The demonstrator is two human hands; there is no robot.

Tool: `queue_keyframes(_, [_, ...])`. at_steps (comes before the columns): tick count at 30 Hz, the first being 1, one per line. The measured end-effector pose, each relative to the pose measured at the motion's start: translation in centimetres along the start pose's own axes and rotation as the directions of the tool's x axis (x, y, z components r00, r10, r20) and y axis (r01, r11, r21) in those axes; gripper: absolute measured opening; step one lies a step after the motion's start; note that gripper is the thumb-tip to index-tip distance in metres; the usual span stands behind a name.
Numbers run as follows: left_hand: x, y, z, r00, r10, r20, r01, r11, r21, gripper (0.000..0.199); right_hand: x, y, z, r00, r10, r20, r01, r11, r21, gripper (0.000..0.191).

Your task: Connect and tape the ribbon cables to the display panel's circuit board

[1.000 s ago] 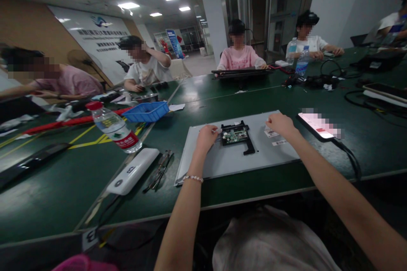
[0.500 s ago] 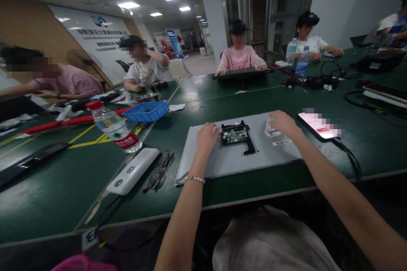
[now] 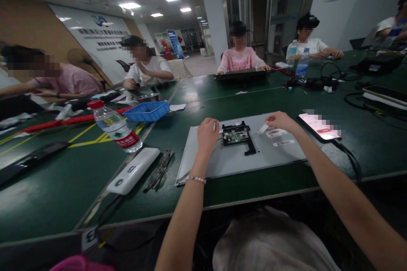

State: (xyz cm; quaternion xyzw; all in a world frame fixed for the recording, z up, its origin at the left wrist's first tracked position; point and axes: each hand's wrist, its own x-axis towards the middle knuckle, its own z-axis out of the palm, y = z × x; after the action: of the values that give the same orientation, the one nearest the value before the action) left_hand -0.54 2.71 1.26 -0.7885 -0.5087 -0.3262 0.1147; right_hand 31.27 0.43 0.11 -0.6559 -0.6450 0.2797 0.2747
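A flat grey display panel [image 3: 219,165] lies face down or flat on the green table, with a black frame holding a green circuit board [image 3: 237,135] on its middle. My left hand [image 3: 207,134] rests at the frame's left side, its fingers curled; what sits between its fingertips is hidden. In my right hand [image 3: 282,121], thumb and fingertips pinch a small white strip of tape [image 3: 263,128] above the panel, right of the circuit board. Below that hand, a white label [image 3: 275,134] and a barcode sticker [image 3: 284,143] are on the panel.
Left of the panel are eyeglasses [image 3: 160,169], a white power bank [image 3: 133,171], a water bottle [image 3: 116,129] and a blue tray [image 3: 148,112]. A lit phone [image 3: 319,126] with cables lies on the right. Several people sit around the table.
My right hand has shifted slightly left and now shows the white strip of tape between its fingertips. My left hand stays almost in place. A person across the table has lowered a raised arm.
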Motion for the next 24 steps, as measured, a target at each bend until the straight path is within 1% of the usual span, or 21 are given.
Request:
queue_keyframes(1, [0.0, 0.0, 0.0, 1.000, 0.003, -0.005, -0.003, 1.000, -0.004, 0.029, -0.2, -0.3, 0.0, 0.999, -0.015, 0.039, 0.009, 0.988, 0.157, 0.014])
queue_keyframes(3, [0.0, 0.0, 0.1, 1.000, 0.008, -0.009, -0.008, 1.000, -0.017, 0.028, -0.6, -1.1, -0.1, 0.990, -0.062, 0.129, 0.002, 0.909, 0.418, 0.013])
queue_keyframes(4, [0.1, 0.0, 0.1, 1.000, 0.012, -0.011, -0.012, 1.000, -0.027, 0.027, -0.8, -1.5, 0.0, 0.980, -0.089, 0.176, -0.009, 0.871, 0.490, 0.014])
queue_keyframes(6, [0.1, 0.2, 0.0, 1.000, 0.028, -0.012, -0.028, 0.998, -0.055, 0.026, -1.3, -2.1, 0.0, 0.949, -0.133, 0.287, -0.048, 0.837, 0.545, 0.020])
queue_keyframes(8, [0.2, 0.6, -0.1, 0.998, 0.065, 0.000, -0.064, 0.994, -0.086, 0.024, -1.7, -2.6, -0.1, 0.906, -0.172, 0.387, -0.082, 0.825, 0.559, 0.025])
queue_keyframes(10, [0.2, 1.0, -0.2, 0.994, 0.109, 0.024, -0.106, 0.989, -0.102, 0.023, -2.0, -3.0, -0.4, 0.876, -0.212, 0.433, -0.094, 0.806, 0.584, 0.029])
queue_keyframes(13, [0.0, 1.6, -0.2, 0.987, 0.147, 0.061, -0.141, 0.985, -0.098, 0.023, -2.2, -3.1, -0.7, 0.877, -0.239, 0.417, -0.089, 0.772, 0.629, 0.032])
queue_keyframes(15, [-0.1, 1.8, -0.3, 0.986, 0.148, 0.073, -0.141, 0.986, -0.091, 0.024, -2.1, -3.0, -0.8, 0.878, -0.240, 0.414, -0.086, 0.771, 0.631, 0.032])
queue_keyframes(17, [-0.1, 1.9, -0.4, 0.987, 0.140, 0.073, -0.133, 0.986, -0.100, 0.024, -2.0, -2.9, -0.4, 0.866, -0.228, 0.445, -0.092, 0.802, 0.590, 0.030])
queue_keyframes(19, [0.0, 2.0, -0.6, 0.988, 0.138, 0.067, -0.128, 0.982, -0.137, 0.025, -1.9, -2.9, 0.1, 0.849, -0.185, 0.496, -0.111, 0.854, 0.509, 0.028])
queue_keyframes(21, [0.2, 2.4, -0.9, 0.988, 0.145, 0.060, -0.130, 0.971, -0.200, 0.028, -1.9, -3.0, 0.7, 0.838, -0.131, 0.529, -0.131, 0.894, 0.428, 0.027])
queue_keyframes(24, [0.3, 3.4, -1.5, 0.979, 0.187, 0.081, -0.152, 0.935, -0.320, 0.030, -2.0, -3.1, 1.3, 0.831, -0.095, 0.547, -0.138, 0.919, 0.370, 0.028])
